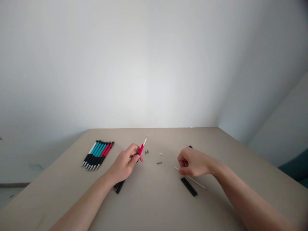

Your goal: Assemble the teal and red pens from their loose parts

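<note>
My left hand (126, 163) is closed round a red pen barrel (141, 149), held tilted above the table. A thin white refill (145, 139) sticks up out of the barrel's upper end. On the right, my right hand (193, 162) is low over the table with curled fingers. A second slim white refill (198, 184) runs under its thumb and fingertips, showing on both sides of the hand. Its grip point is partly hidden. Two black grip sleeves (189, 186) lie just in front of this hand, and a dark piece (191, 146) peeks out behind it.
Several assembled pens (97, 155) in white, teal and red lie in a row at the left. Between my hands are small grey cone tips (146, 151), a white bit (161, 153) and a small metal spring-like piece (159, 163). Black tubes (119, 186) lie beneath my left wrist.
</note>
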`<move>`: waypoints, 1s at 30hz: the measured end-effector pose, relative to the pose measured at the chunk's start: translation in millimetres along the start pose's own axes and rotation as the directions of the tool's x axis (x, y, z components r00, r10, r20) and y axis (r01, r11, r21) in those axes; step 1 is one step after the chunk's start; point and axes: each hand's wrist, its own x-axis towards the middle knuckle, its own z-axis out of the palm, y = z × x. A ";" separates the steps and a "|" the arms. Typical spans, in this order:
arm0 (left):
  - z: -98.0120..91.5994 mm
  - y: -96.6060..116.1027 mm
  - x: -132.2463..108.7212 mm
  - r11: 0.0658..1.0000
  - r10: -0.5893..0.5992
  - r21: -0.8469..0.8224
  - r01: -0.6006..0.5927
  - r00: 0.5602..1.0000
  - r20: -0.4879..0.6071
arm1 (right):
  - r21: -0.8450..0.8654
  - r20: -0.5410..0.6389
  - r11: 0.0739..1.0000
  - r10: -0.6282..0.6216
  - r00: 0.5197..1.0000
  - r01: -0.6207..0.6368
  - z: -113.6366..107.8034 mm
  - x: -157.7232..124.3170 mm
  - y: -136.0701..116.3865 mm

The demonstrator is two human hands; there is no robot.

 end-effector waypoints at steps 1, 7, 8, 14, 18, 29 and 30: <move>0.0 -0.3 -0.1 1.000 0.001 0.003 -0.001 1.000 0.000 | 0.003 0.052 1.000 0.014 0.999 -0.014 -1.0 -2.8 1.4; -1.0 -2.7 -0.2 1.000 0.011 0.029 -0.011 1.000 0.003 | -0.064 0.160 0.997 0.062 0.985 -0.052 4.7 -7.7 9.6; -1.0 -2.9 -0.1 0.999 0.007 0.035 -0.007 1.000 0.005 | -0.076 0.158 0.996 0.064 0.985 -0.052 6.0 -7.5 9.6; -0.8 -3.5 0.2 0.997 0.001 0.073 -0.002 1.000 0.018 | -0.061 0.161 0.998 0.037 0.986 -0.028 9.3 -6.3 3.0; -1.2 -2.0 0.3 0.995 0.012 0.103 -0.015 1.000 0.024 | -0.012 0.065 0.999 -0.050 0.997 0.050 8.1 -5.5 -3.0; -2.0 -3.0 2.1 0.991 0.010 0.135 -0.014 0.999 0.034 | -0.057 0.057 0.996 -0.064 0.996 0.068 12.8 -6.3 -10.5; -1.8 -2.8 1.9 0.991 0.012 0.132 -0.017 0.999 0.034 | -0.064 0.024 0.995 -0.077 0.997 0.079 12.6 -6.0 -9.7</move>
